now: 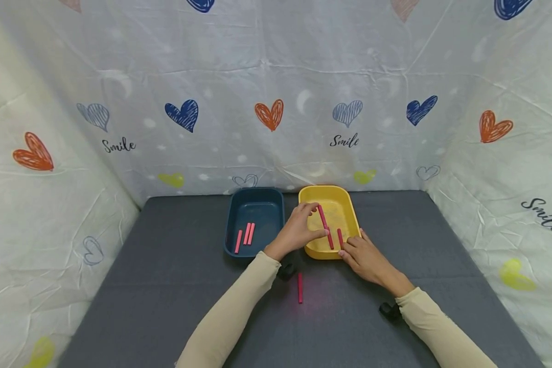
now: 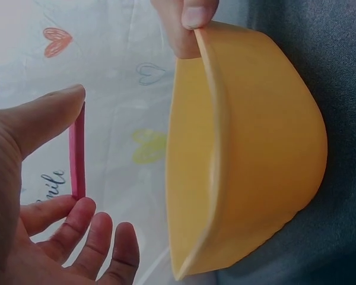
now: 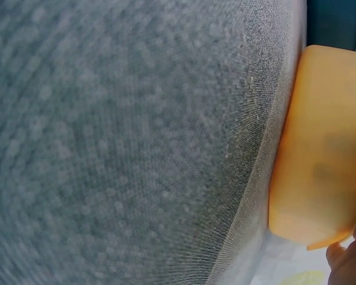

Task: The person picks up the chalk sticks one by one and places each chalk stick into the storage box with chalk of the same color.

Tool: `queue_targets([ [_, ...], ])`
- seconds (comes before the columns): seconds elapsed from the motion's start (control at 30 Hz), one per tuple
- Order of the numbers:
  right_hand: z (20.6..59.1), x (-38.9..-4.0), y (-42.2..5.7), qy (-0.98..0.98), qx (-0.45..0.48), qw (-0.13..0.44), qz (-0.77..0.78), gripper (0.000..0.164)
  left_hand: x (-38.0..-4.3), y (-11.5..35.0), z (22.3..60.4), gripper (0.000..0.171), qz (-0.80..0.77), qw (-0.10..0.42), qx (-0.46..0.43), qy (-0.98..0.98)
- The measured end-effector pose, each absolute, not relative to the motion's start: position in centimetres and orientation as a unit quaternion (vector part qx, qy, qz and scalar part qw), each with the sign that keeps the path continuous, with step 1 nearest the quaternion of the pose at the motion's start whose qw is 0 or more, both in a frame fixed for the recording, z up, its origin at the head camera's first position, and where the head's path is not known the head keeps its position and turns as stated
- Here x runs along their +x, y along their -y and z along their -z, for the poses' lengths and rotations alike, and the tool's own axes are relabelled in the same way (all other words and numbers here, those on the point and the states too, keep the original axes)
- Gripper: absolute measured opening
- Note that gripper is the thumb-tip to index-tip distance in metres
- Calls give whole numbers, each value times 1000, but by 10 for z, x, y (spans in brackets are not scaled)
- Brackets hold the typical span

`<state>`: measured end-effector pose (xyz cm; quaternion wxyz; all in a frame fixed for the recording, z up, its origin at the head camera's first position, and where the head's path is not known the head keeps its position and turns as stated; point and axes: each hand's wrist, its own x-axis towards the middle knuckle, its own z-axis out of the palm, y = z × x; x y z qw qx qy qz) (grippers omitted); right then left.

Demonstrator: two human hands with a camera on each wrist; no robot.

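Observation:
My left hand [image 1: 299, 230] is over the yellow tray [image 1: 351, 217], pinching a dark pink stick [image 2: 77, 151] by its two ends between thumb and fingertip. Two more dark pink sticks show in the tray, one beneath that hand and another stick [image 1: 340, 238] beside the right hand. At the tray's near right corner, my right hand [image 1: 368, 258] grips the rim, its thumb and fingers on either side of the wall. The right wrist view catches only part of that hand [image 3: 351, 261] by the tray's outer wall.
Left of the yellow tray stands a dark blue tray [image 1: 269, 204] holding three lighter pink sticks [image 1: 238, 242]. A single dark pink stick [image 1: 300, 288] lies on the grey tablecloth [image 1: 179, 286] in front. A printed curtain [image 1: 230, 148] hangs behind the table and along both sides.

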<state>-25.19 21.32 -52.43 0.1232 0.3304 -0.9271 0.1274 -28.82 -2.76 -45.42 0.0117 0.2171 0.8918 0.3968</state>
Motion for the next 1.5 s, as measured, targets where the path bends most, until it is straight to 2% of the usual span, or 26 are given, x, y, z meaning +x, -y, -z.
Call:
queue_targets([
  [0.7,525,-251,-213,926,334,129,-122,17,-321,-12,472,77,-327,30,211,-921],
  [1.13,524,-251,-212,923,340,136,-117,19,-326,-26,477,76,-280,65,189,-939],
  [1.5,527,-252,-213,924,337,138,-116,18,-327,-31,484,78,-214,72,187,-956],
])
